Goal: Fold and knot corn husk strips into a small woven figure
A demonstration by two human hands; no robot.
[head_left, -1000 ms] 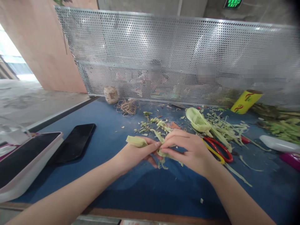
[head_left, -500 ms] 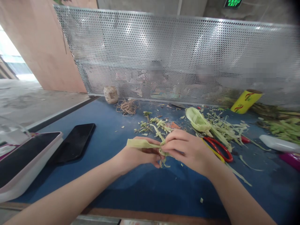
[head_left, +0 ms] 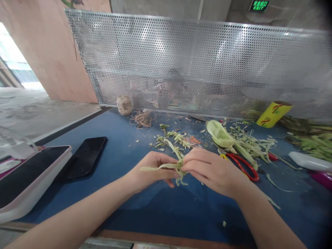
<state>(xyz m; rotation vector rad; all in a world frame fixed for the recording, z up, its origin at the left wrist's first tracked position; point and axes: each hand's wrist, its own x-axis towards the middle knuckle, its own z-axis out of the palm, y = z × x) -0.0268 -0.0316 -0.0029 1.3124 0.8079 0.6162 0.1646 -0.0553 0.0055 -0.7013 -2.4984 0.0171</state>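
Observation:
Both my hands meet above the blue table top, pinching a pale green leaf strip. My left hand holds the strip's long end, which sticks out to the left. My right hand has its fingers closed on the knotted, frayed end at the middle. Short shreds hang down under the fingers. Red-handled scissors lie just right of my right hand.
A black phone and a white-framed tablet lie at the left. Leaf scraps, a folded green husk, a twine bundle, a yellow tube and a white bottle lie further back. A perforated metal screen closes the far edge.
The leaf strip has been twisted thinner between my hands, and its left end now looks narrow and curled. Both hands stayed at the same spot; the view shifted slightly.

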